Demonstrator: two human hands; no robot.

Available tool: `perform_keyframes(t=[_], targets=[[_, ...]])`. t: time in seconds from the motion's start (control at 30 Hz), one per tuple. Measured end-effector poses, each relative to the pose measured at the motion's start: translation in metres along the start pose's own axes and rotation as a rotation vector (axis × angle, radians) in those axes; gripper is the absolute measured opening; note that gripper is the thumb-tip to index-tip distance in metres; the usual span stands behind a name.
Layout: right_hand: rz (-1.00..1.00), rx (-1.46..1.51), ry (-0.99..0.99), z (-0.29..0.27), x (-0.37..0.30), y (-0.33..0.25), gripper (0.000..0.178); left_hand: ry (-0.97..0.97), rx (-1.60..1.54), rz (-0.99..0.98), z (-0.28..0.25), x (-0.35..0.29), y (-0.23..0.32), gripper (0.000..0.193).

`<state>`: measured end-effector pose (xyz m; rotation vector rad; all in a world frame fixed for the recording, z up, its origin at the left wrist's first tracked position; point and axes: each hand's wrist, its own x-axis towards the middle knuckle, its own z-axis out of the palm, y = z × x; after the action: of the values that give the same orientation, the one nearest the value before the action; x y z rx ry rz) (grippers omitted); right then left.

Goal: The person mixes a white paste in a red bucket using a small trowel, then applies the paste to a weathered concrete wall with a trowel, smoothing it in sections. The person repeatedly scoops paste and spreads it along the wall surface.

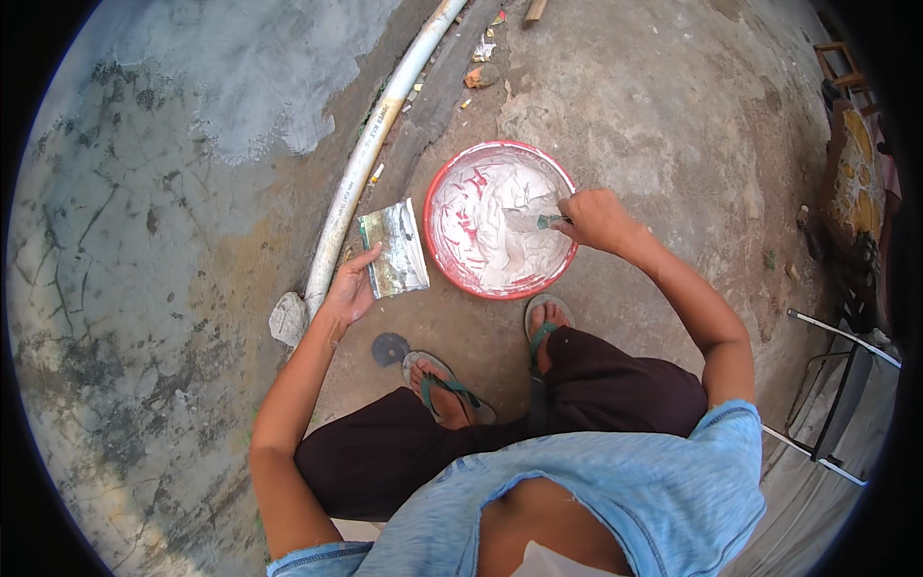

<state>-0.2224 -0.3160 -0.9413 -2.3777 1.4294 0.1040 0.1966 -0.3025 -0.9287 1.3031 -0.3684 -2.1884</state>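
A red basin (430,252) stands on the ground in front of my feet, with thick white paste (519,183) smeared over its bottom and inner wall. My right hand (601,221) is closed round the green handle of a putty knife (524,222) at the basin's right rim. The knife's blade lies in the paste. To the left of the basin, my left hand (354,286) grips a flat rectangular plate (396,252) by its left edge. The plate's face is streaked with grey, green and brown. It is held apart from the basin.
A long white pipe (370,144) runs along the foot of the wall (144,212) on the left, a stone (288,319) at its near end. A dark round disc (390,349) lies by my left foot. Bits of rubble (483,76) lie beyond the basin. A metal frame (836,404) stands at right.
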Motion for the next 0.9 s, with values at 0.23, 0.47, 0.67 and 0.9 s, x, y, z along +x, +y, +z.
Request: perform_keyframes(t=[0.23, 0.47, 0.67, 0.9], targets=[[0.112, 0.221, 0.082, -0.036, -0.032, 0.002, 0.024, -0.128, -0.092, -0.149, 0.004, 0.023, -0.034, 0.046], [0.169, 0.115, 0.175, -0.011, -0.03, 0.013, 0.023, -0.125, -0.13, -0.124, 0.023, 0.017, -0.024, 0.05], [0.121, 0.163, 0.086, -0.01, -0.047, 0.001, 0.02, -0.259, -0.146, -0.063, 0.034, 0.015, -0.015, 0.055], [0.021, 0.2, 0.042, -0.001, -0.06, -0.009, 0.021, -0.284, -0.159, -0.046, 0.043, 0.018, -0.011, 0.058]])
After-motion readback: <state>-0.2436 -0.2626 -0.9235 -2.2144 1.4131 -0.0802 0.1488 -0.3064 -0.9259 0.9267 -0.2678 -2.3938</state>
